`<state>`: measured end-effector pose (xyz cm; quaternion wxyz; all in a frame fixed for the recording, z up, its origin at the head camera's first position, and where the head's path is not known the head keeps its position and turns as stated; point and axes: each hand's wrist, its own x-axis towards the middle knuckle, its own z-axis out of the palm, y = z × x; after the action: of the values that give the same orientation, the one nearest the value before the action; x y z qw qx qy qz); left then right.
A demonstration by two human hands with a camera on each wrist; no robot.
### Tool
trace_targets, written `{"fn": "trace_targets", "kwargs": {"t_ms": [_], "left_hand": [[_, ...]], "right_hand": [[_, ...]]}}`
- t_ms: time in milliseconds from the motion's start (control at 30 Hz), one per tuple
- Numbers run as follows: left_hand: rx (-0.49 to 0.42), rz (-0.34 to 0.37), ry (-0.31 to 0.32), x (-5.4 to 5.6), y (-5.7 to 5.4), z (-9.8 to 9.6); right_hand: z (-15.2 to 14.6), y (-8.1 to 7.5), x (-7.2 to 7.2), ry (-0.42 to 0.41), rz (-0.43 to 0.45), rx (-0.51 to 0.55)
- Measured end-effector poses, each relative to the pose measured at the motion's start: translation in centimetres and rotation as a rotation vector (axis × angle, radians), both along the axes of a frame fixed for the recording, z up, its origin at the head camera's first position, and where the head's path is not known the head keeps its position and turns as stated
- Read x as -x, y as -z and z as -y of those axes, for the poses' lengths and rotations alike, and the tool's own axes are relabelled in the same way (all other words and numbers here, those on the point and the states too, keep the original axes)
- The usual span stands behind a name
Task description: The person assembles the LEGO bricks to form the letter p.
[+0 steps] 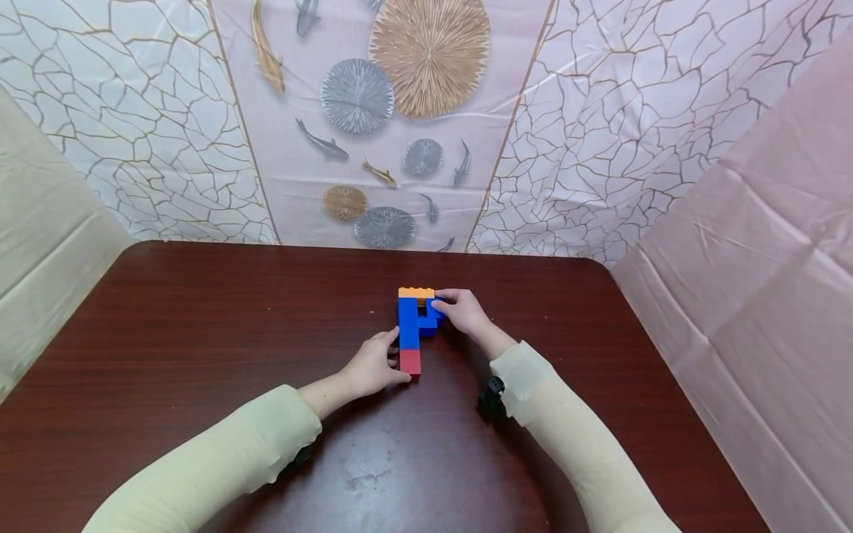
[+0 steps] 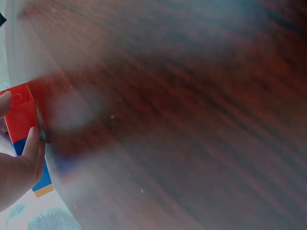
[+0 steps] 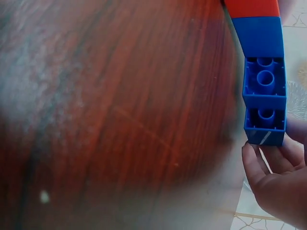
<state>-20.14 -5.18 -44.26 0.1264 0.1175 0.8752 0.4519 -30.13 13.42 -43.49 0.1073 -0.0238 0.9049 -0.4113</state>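
A toy-brick build shaped like a letter P lies in front of me, with a red brick point(image 1: 409, 362) at its near end, a blue column point(image 1: 409, 323) above it and an orange brick point(image 1: 416, 293) across the far end. Smaller blue bricks point(image 1: 427, 331) form the loop on the right side; their hollow undersides show in the right wrist view. My left hand point(image 1: 369, 365) holds the near end, thumb at the red brick's bottom edge and fingers along the left side. With thumb and fingers, my right hand point(image 1: 466, 311) pinches the outer blue brick point(image 3: 266, 136) of the loop.
The build is over a dark brown wooden table point(image 1: 200, 326) with a glossy top. Behind the table hangs a patterned cloth point(image 1: 360, 185) with fish and round motifs, and a pale cloth point(image 1: 753, 222) closes off the right side.
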Motion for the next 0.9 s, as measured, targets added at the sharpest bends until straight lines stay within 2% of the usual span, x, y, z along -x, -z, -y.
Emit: {"fn": "trace_targets", "kwargs": {"t_ms": [367, 633, 900], "left_hand": [[0.005, 0.046, 0.017, -0.18, -0.06, -0.24], [-0.01, 0.046, 0.032, -0.43, -0.08, -0.46], [0.006, 0.04, 0.049, -0.15, 0.19, -0.01]], "right_hand": [[-0.4, 0.6, -0.3, -0.003, 0.002, -0.023], [-0.85, 0.73, -0.39, -0.008, -0.022, -0.036], [-0.3, 0.78, -0.33, -0.012, -0.064, -0.028]]}}
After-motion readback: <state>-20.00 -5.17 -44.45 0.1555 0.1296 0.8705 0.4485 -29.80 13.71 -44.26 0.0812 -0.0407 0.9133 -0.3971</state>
